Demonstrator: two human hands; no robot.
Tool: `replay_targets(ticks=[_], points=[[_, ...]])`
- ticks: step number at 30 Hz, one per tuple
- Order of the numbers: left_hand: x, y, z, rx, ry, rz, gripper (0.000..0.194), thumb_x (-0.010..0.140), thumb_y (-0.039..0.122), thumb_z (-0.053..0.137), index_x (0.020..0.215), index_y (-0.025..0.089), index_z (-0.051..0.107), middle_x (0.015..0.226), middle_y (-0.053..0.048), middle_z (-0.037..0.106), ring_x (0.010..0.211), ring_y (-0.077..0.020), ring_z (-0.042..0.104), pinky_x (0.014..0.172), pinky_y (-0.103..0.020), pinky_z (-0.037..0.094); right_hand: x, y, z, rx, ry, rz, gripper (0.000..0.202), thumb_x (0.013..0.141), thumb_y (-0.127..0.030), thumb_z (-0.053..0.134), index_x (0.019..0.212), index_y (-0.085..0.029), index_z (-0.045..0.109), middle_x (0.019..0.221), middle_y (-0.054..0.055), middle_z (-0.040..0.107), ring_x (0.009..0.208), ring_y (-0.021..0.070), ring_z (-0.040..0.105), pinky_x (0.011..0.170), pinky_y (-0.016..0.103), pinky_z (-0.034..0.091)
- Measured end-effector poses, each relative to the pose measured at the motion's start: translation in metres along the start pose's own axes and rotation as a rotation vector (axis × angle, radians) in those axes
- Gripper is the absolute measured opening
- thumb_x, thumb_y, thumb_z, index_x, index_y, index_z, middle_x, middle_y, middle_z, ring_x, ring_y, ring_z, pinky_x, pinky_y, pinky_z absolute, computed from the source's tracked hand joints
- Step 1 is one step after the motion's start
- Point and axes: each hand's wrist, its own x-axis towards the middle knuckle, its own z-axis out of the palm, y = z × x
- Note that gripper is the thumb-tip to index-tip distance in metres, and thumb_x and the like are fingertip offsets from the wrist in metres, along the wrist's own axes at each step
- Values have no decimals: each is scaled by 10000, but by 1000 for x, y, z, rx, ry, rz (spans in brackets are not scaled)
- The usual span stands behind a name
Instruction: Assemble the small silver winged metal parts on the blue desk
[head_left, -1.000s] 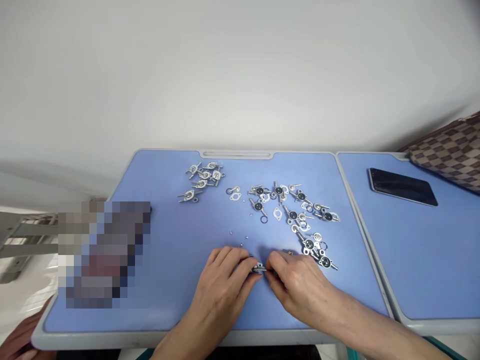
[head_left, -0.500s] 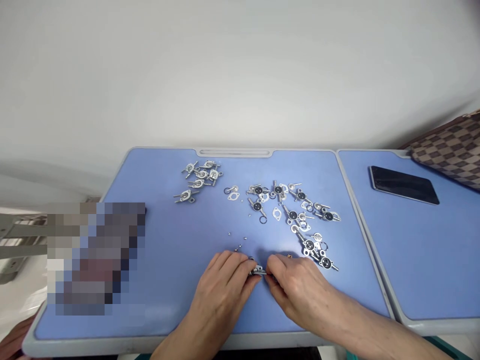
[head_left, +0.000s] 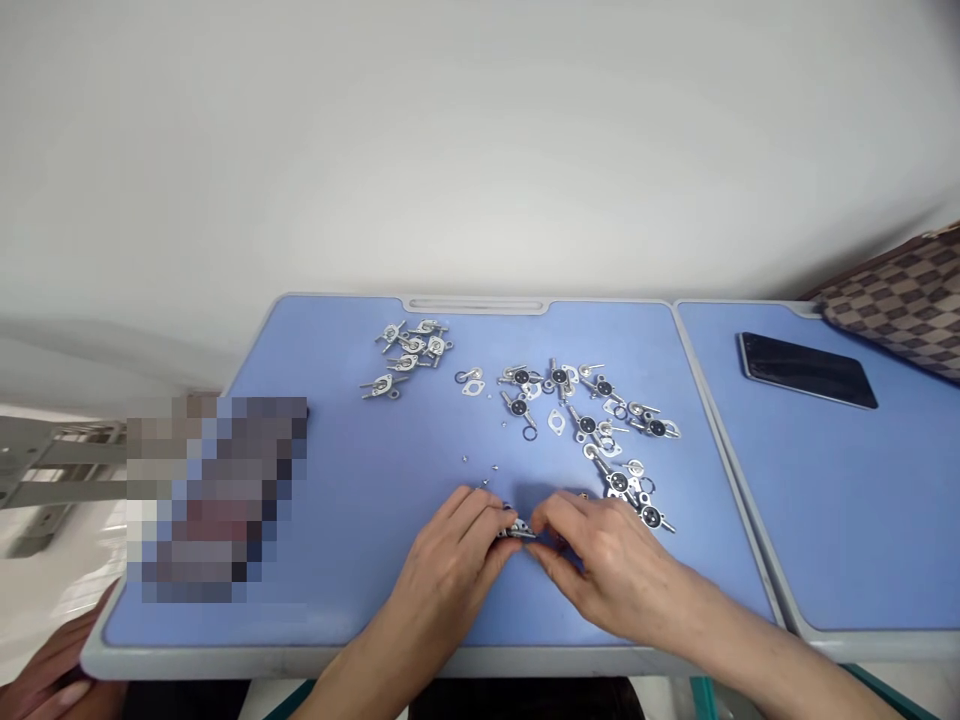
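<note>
Both hands meet low on the blue desk [head_left: 360, 520], pinching one small metal fitting [head_left: 516, 530] between them: the left hand [head_left: 457, 560] has its fingertips closed on the fitting's left end, and the right hand [head_left: 600, 560] has its fingers curled shut on the right end. The fitting sits just above the desk surface, between the two sets of fingertips. A few tiny screws [head_left: 480, 468] lie just beyond the hands. Farther back, a scatter of loose fittings [head_left: 592, 420] spreads to the right, and a small cluster of assembled fittings [head_left: 409, 350] lies to the left. A black phone [head_left: 806, 370] rests on the neighbouring desk [head_left: 862, 520], beside a checkered bag [head_left: 900, 300].
</note>
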Motion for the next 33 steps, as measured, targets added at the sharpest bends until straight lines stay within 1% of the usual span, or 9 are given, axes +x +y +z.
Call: replay_targets(ticks=[3, 5, 11, 16, 22, 28, 33], points=[[-1, -1, 1, -10, 4, -3, 53, 946, 161, 547, 986, 188, 567, 879, -38, 640, 814, -187, 594, 727, -324, 515, -1, -2, 2, -7, 30, -36, 155, 985, -195, 418, 891, -192, 540, 759, 12, 607, 592, 146, 542, 533, 285, 336], [-1, -1, 2, -9, 5, 2, 48, 947, 163, 544, 984, 185, 565, 869, -38, 638, 809, -187, 593, 720, -323, 517, -1, -3, 4, 1, 30, -49, 183, 987, -189, 404, 861, -188, 536, 748, 20, 603, 603, 152, 547, 542, 284, 350], [0, -3, 2, 14, 21, 27, 65, 956, 143, 509, 976, 173, 563, 855, -41, 635, 786, -186, 585, 691, -323, 524, -2, -2, 7, 52, 3, -58, 174, 975, -181, 409, 834, -186, 510, 715, 18, 590, 580, 150, 527, 537, 276, 354], [0, -3, 2, 31, 31, 44, 68, 960, 144, 499, 968, 167, 562, 848, -45, 634, 782, -190, 588, 690, -325, 527, -1, 1, 9, 108, 33, -74, 168, 973, -186, 424, 833, -190, 516, 715, 10, 595, 584, 145, 527, 540, 272, 348], [-1, -4, 1, 17, -3, 51, 85, 953, 126, 508, 998, 164, 568, 894, -55, 644, 809, -192, 590, 714, -320, 523, -1, 0, 13, 179, 96, -46, 130, 954, -188, 496, 827, -195, 522, 701, -14, 600, 579, 124, 542, 539, 245, 353], [-1, -4, -1, -2, -9, 40, 102, 942, 114, 520, 1016, 163, 571, 912, -57, 640, 814, -191, 584, 712, -316, 514, -1, -1, 13, 146, 122, -52, 147, 944, -184, 504, 797, -194, 516, 667, -16, 590, 557, 124, 537, 533, 246, 350], [-2, -4, 0, -12, -19, 24, 98, 926, 92, 534, 975, 170, 566, 888, -52, 631, 799, -192, 574, 699, -317, 505, -1, -2, 18, 146, 145, -65, 154, 946, -176, 514, 793, -191, 516, 665, -15, 605, 556, 126, 553, 533, 246, 352]])
